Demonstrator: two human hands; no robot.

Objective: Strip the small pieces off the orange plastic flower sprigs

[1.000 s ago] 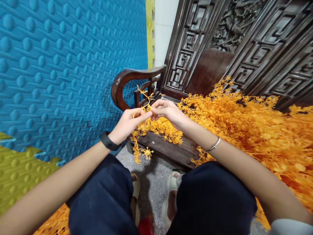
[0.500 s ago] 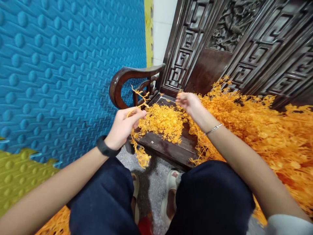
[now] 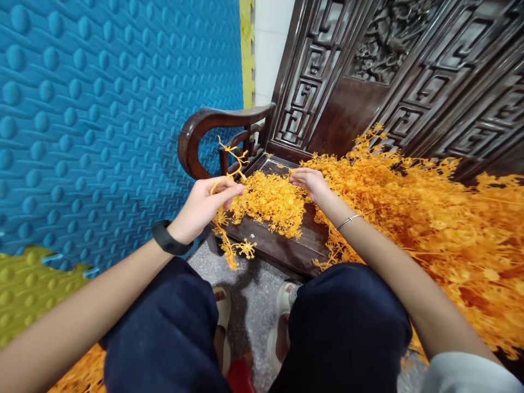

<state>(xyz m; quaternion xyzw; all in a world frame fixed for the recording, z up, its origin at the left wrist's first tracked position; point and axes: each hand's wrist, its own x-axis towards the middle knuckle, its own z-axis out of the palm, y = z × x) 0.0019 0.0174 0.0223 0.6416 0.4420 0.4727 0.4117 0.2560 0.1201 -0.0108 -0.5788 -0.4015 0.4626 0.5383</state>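
My left hand (image 3: 208, 206) is closed around the thin stem of an orange plastic flower sprig (image 3: 235, 154). Its branched tip pokes up above my fingers, and blossoms (image 3: 231, 248) dangle below them. My right hand (image 3: 311, 183) hovers at the back right of a small heap of loose orange plastic blossoms (image 3: 276, 202), fingers stretched out and pointing left. A bit of orange shows at its fingertips; whether it touches them I cannot tell. The heap lies on the dark wooden seat (image 3: 282, 245).
A large mass of orange plastic sprigs (image 3: 442, 234) covers the bench to the right. The curved wooden armrest (image 3: 200, 128) rises behind my left hand. A carved backrest (image 3: 347, 103) stands behind. Blue foam matting (image 3: 102, 109) lies at left. Something red (image 3: 241, 376) is between my feet.
My right hand has come down and slightly left to the heap, its fingers straightening. The left hand keeps the sprig, whose hanging end has swung a little. The view shifted slightly.
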